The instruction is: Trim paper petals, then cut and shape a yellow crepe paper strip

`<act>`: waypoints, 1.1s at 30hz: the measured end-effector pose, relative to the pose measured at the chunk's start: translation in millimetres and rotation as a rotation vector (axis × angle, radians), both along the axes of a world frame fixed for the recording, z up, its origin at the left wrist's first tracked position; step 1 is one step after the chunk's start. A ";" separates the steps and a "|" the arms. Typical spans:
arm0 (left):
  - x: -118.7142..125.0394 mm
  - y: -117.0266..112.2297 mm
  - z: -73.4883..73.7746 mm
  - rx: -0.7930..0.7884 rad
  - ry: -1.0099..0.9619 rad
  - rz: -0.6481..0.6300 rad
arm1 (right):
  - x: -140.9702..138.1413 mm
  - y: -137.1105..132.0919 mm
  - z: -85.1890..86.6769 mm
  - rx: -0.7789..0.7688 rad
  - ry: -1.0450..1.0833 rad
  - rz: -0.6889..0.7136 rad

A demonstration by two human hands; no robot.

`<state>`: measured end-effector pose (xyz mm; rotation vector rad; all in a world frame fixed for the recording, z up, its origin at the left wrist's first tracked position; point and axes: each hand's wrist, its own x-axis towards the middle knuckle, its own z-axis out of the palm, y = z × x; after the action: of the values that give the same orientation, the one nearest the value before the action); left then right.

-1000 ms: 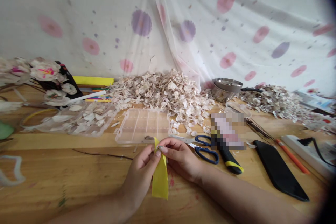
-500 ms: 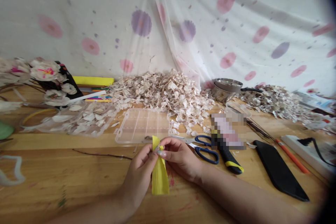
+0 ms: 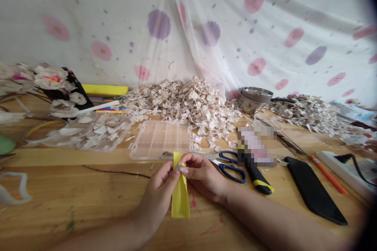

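Heap of pale flakes (image 3: 188,104) lay before flower-print curtain (image 3: 188,27) — metal pan (image 3: 253,104) stood just right. Nearer: blue-handled scissors (image 3: 240,180) lay right of centre; flat black object (image 3: 316,191) rested near orange stick (image 3: 328,175).

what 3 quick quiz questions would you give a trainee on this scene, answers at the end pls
1. Pick one: what do the left hand and right hand both hold?
a) a pencil
b) a yellow strip
c) a pan

2. True or false: the handles of the scissors lie to the right of the clear tray.

3. Fill the gap: the handles of the scissors are dark ____.

Key: 1 b; 2 true; 3 blue
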<state>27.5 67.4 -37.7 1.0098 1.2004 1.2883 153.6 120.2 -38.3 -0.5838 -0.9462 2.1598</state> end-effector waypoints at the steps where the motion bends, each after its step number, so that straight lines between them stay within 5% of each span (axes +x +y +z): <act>1: 0.1 -0.2 0.6 0.004 0.006 -0.007 | 0.3 0.0 0.3 -0.003 0.004 0.004; 33: 2.2 -0.9 7.1 -0.014 -0.013 -0.034 | -0.9 2.1 -1.8 0.010 0.014 -0.036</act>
<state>29.7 66.5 -30.6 1.0068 1.1759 1.2563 152.8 122.3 -40.1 -0.5757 -0.9321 2.1237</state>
